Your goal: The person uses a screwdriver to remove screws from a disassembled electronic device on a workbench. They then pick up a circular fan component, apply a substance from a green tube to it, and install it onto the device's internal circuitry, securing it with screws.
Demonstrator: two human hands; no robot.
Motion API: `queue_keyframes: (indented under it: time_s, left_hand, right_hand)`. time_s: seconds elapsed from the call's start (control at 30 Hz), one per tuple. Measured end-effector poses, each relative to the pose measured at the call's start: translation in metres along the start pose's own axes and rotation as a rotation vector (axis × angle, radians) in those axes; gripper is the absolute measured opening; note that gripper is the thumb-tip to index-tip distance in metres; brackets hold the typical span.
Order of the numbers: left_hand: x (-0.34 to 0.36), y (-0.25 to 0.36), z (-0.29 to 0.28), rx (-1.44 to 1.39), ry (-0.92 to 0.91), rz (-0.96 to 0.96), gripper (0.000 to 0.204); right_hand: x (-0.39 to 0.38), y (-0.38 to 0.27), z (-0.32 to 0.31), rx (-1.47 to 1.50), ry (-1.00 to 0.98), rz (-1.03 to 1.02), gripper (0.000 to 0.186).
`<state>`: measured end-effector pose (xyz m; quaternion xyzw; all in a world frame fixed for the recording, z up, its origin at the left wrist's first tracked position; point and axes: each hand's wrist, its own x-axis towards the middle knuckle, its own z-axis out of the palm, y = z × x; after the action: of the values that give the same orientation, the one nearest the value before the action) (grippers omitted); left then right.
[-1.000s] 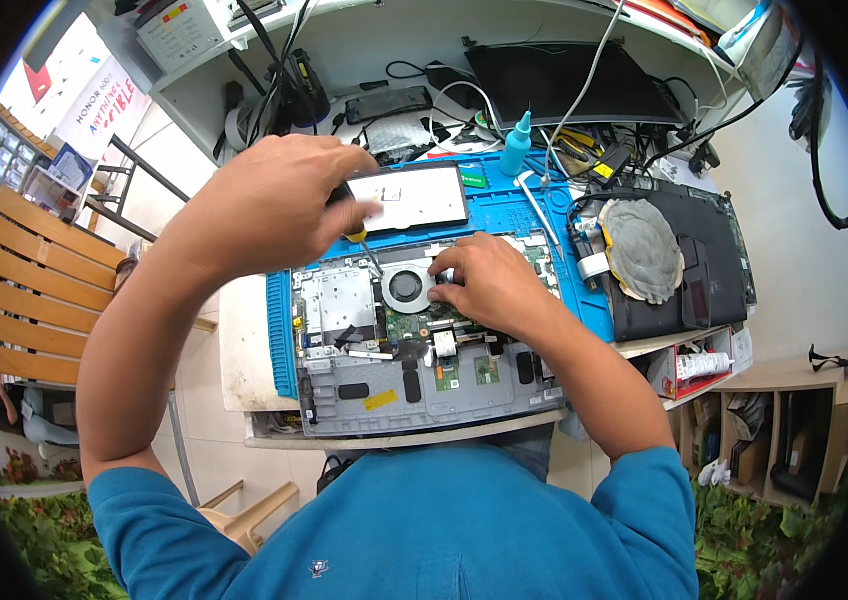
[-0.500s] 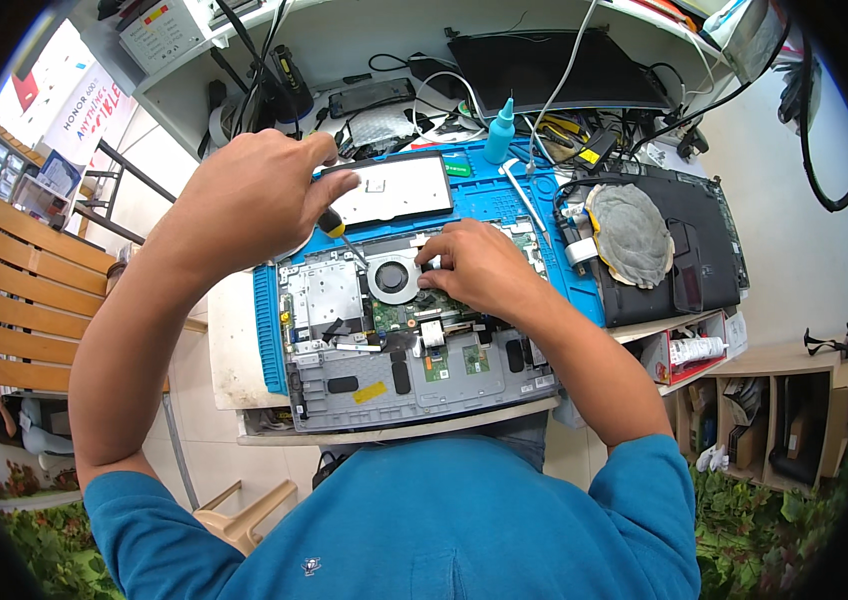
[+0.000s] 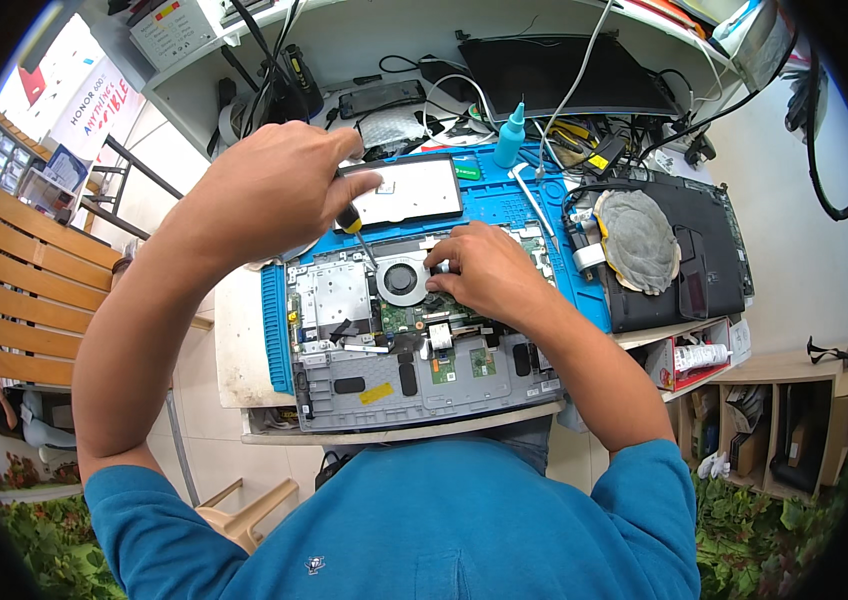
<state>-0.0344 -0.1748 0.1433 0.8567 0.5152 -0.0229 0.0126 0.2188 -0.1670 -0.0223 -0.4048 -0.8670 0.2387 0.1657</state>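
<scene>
In the head view, the left hand [image 3: 274, 185] is closing its grip tightly around the handle of a screwdriver [image 3: 356, 232], whose yellow and black collar is showing just below the fingers while the thin shaft is slanting down to the rim of the round cooling fan [image 3: 406, 277]. The right hand [image 3: 481, 272] is lying curled over the green circuit board just right of that fan, fingertips pressing down; whether its grip is pinching anything is hidden, so I cannot tell. Both are working inside the opened laptop base [image 3: 414, 340], which is sitting on a blue repair mat [image 3: 279, 330] on the tabletop [image 3: 234, 350], with a detached grey panel [image 3: 409, 190] lying behind it, a small blue-capped bottle [image 3: 510, 135] beyond that, and a second dark laptop [image 3: 684, 260] with a grey cloth [image 3: 639, 240] on it to the right. As a judgement, the tip could be slipping off the screw head because the shaft is leaning rather than standing straight, and it might then be scratching the board or nicking the fan blades; a loosened screw could also be dropping into the chassis. Against the earlier pictures, the left hand has been shifting slightly rightward and lower toward the fan, and the right hand is staying on the same spot of the board.
</scene>
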Motion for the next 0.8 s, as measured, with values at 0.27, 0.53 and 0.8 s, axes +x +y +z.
queue_keyframes:
  time_s: [0.27,0.53,0.8]
  left_hand:
    - [-0.004,-0.004,0.014,0.02,0.153,-0.016,0.045]
    - [-0.007,-0.036,0.064,-0.852,0.245,0.027,0.06]
    - [0.034,-0.008,0.082,-1.308,0.811,0.128,0.044]
  right_hand:
    - [0.0,0.001,0.0,-0.008,-0.005,-0.007,0.026]
    - [-0.003,0.0,0.0,-0.014,0.009,-0.002,0.023]
    - [-0.005,-0.001,-0.001,-0.034,-0.011,0.02,0.024]
